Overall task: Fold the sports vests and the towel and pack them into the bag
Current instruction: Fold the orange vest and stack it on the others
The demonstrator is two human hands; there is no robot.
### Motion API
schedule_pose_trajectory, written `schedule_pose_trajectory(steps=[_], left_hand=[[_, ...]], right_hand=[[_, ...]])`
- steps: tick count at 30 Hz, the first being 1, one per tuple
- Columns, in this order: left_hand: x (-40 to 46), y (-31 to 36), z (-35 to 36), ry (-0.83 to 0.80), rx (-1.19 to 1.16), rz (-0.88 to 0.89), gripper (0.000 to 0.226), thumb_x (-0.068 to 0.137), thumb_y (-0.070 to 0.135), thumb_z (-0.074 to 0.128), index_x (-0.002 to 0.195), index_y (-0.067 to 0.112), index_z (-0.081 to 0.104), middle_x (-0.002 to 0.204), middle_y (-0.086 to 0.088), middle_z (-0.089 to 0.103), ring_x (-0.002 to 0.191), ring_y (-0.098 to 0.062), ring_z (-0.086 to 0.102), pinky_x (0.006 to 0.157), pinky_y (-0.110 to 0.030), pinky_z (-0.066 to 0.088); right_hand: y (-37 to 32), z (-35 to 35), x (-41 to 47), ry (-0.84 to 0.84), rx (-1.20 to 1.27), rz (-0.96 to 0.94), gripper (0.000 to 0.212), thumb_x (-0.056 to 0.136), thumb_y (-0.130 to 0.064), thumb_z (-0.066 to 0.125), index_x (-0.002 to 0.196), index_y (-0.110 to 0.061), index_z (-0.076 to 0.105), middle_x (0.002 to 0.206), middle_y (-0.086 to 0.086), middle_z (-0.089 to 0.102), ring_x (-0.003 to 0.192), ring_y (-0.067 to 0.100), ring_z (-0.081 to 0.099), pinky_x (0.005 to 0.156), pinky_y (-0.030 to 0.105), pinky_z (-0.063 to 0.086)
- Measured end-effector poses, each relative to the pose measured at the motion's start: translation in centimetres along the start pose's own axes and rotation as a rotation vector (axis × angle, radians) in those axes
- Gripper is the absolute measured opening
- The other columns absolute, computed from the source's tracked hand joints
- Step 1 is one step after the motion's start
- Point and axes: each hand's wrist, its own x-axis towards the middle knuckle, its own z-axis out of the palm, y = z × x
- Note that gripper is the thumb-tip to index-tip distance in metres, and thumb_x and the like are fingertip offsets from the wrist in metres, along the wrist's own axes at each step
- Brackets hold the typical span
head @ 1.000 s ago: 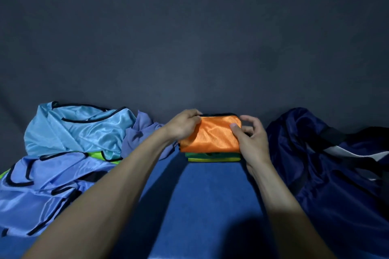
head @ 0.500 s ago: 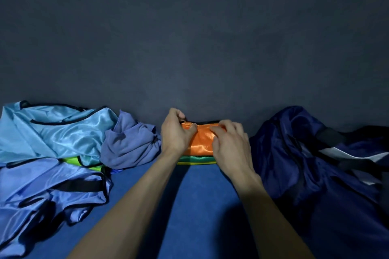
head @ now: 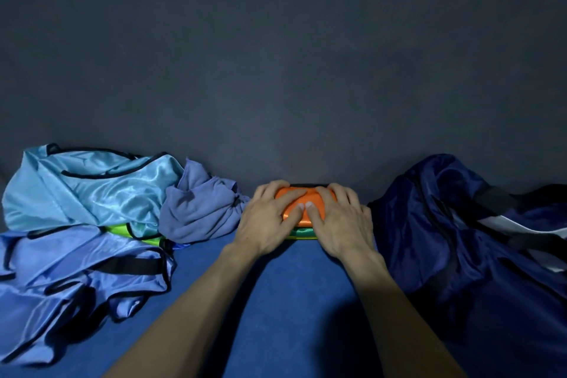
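Observation:
A folded orange vest [head: 294, 198] lies on top of a small stack of folded vests, whose green and yellow edges [head: 302, 233] show beneath it. My left hand [head: 267, 221] and my right hand [head: 340, 221] both lie flat on the orange vest, fingers spread, pressing it down. The dark navy bag [head: 445, 224] slumps to the right of the stack. On the left lie unfolded vests: a light blue one [head: 92, 190], a periwinkle one [head: 76, 273] and a bit of a lime green one [head: 122, 230]. A crumpled purple-grey towel [head: 199, 212] sits between them and the stack.
Everything rests on a blue surface [head: 291, 301] against a dark grey backdrop [head: 276, 70]. The bag shows a white panel [head: 521, 227] and black straps.
Both hands went from gripping the orange vest's ends to lying flat on top of it, pressing it onto the stack. The view shifted slightly.

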Motion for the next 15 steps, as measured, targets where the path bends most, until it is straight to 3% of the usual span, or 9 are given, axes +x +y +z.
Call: schedule_pose_trajectory(steps=[5, 9, 13, 15], left_hand=[[0.22, -0.11, 0.36, -0.006, -0.053, -0.079, 0.047, 0.099, 0.055, 0.044, 0.142, 0.038, 0.052, 0.135, 0.008, 0.049, 0.123, -0.016, 0.042, 0.103, -0.037, 0.042], [-0.36, 0.03, 0.40, 0.098, 0.171, 0.045, 0.048, 0.105, 0.050, 0.033, 0.143, 0.030, 0.053, 0.138, 0.002, 0.049, 0.125, -0.020, 0.043, 0.105, -0.038, 0.039], [-0.47, -0.20, 0.02, 0.053, 0.086, 0.015, 0.054, 0.107, 0.049, 0.023, 0.149, 0.027, 0.049, 0.136, 0.000, 0.050, 0.118, -0.021, 0.046, 0.100, -0.042, 0.044], [-0.49, -0.18, -0.32, 0.039, 0.139, 0.044, 0.056, 0.107, 0.049, 0.021, 0.152, 0.026, 0.044, 0.139, -0.001, 0.049, 0.122, -0.024, 0.046, 0.105, -0.044, 0.040]], right_hand=[[-0.16, 0.43, 0.22, -0.011, -0.001, 0.031, 0.057, 0.105, -0.055, 0.026, 0.153, -0.026, 0.035, 0.157, -0.004, 0.033, 0.145, 0.020, 0.023, 0.113, 0.048, 0.031], [0.16, 0.54, 0.05, -0.004, -0.013, 0.003, 0.061, 0.103, -0.058, 0.020, 0.152, -0.025, 0.036, 0.155, -0.003, 0.035, 0.144, 0.021, 0.025, 0.111, 0.049, 0.033], [0.00, 0.58, -0.18, 0.006, -0.021, -0.019, 0.073, 0.096, -0.062, 0.010, 0.154, -0.024, 0.033, 0.156, -0.002, 0.034, 0.144, 0.022, 0.024, 0.110, 0.050, 0.035], [0.08, 0.49, -0.35, 0.010, -0.012, -0.020, 0.079, 0.092, -0.064, 0.008, 0.155, -0.024, 0.032, 0.156, -0.002, 0.033, 0.144, 0.022, 0.024, 0.108, 0.051, 0.038]])
